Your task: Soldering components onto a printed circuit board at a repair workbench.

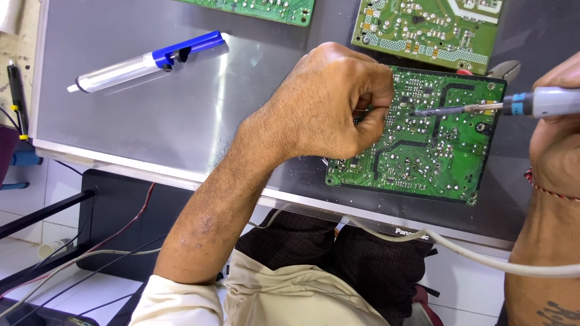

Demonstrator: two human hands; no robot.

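A green circuit board (432,148) lies solder side up on a grey flat panel (181,121). My left hand (326,102) rests on the board's left part, fingers pinched together over something too small to make out. My right hand (559,133) grips a grey soldering iron (531,102) with a blue band. Its metal tip (423,111) points left and touches the board close to my left fingers. A white cable (483,259) runs from the iron across the panel's near edge.
A blue and silver desoldering pump (148,60) lies on the panel at the upper left. Two more green boards (429,27) (266,9) sit along the far edge. Cutter handles (504,69) peek out behind the board. Cables cross the floor at lower left.
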